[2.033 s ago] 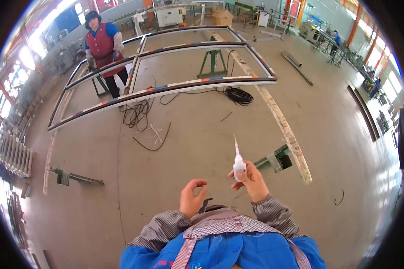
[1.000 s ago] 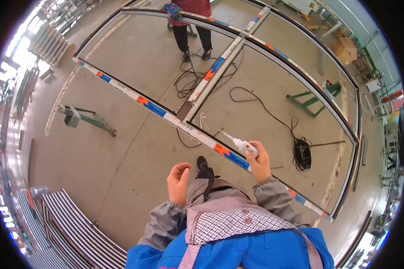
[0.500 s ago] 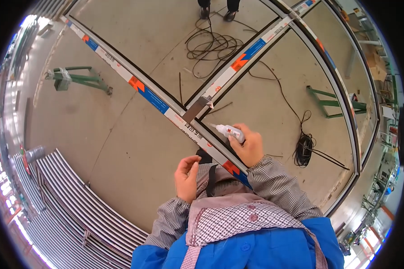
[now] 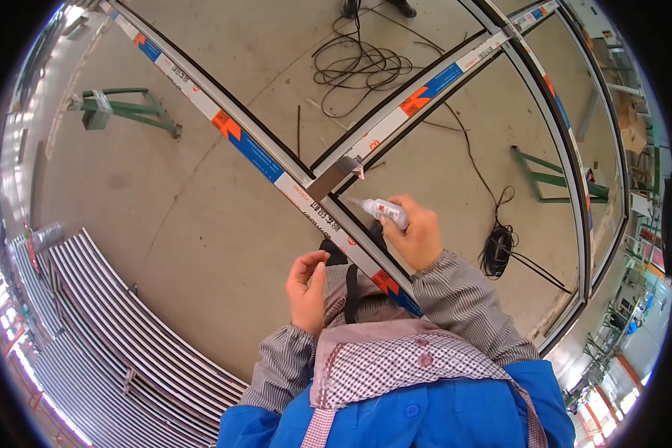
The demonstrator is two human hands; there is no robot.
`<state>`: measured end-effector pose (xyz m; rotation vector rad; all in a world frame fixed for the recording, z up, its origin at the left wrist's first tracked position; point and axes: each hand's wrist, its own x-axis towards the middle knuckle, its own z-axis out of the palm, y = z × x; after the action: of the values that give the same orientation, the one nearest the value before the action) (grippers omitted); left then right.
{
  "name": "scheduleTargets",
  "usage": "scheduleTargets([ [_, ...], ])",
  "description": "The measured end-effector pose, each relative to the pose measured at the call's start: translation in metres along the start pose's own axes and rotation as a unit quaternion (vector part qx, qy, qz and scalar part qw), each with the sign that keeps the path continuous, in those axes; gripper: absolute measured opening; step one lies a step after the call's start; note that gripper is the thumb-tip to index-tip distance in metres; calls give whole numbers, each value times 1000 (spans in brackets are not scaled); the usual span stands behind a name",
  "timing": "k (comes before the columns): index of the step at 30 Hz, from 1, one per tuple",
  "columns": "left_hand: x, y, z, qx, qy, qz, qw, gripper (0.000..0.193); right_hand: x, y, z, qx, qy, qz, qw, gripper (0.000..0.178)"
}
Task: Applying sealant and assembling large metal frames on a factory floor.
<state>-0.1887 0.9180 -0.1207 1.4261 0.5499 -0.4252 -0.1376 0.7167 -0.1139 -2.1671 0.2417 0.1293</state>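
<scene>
My right hand [image 4: 418,233] is wrapped round a small white squeeze bottle [image 4: 390,213] with a narrow nozzle. The nozzle points left, close to the inner corner where two bars of a large metal frame [image 4: 257,163] meet. Whether its tip touches the frame I cannot tell. A dark brown strip [image 4: 327,184] lies across that joint, its far end lifted and pale. On the near side of the frame my left hand [image 4: 306,291] is held in the air with curled fingers and the thumb close to them; anything between them is hidden.
Printed tape covers the frame bars. Green stands [image 4: 123,110] are at left and right. Black cable lies coiled [image 4: 362,69] on the floor, with a second bundle [image 4: 498,250] at right. Long metal profiles [image 4: 138,328] are stacked at lower left. A person's shoes [image 4: 402,7] show at the far edge.
The frame and floor have shifted slightly in the view. The bottle stays in my right hand near the joint. The other person's feet have moved farther away.
</scene>
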Motion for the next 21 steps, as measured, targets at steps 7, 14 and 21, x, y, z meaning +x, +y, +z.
scheduleTargets([
  [7, 3, 2, 0, -17, -3, 2, 1000, 17, 5, -5, -2, -19, -20, -15, 1000, 22],
  [14, 8, 4, 2, -24, -9, 3, 1000, 17, 10, -8, -2, -19, -33, -4, 999, 22],
  [21, 9, 5, 3, -23, -10, 2, 1000, 16, 10, -4, -2, -42, -36, -47, 997, 23],
])
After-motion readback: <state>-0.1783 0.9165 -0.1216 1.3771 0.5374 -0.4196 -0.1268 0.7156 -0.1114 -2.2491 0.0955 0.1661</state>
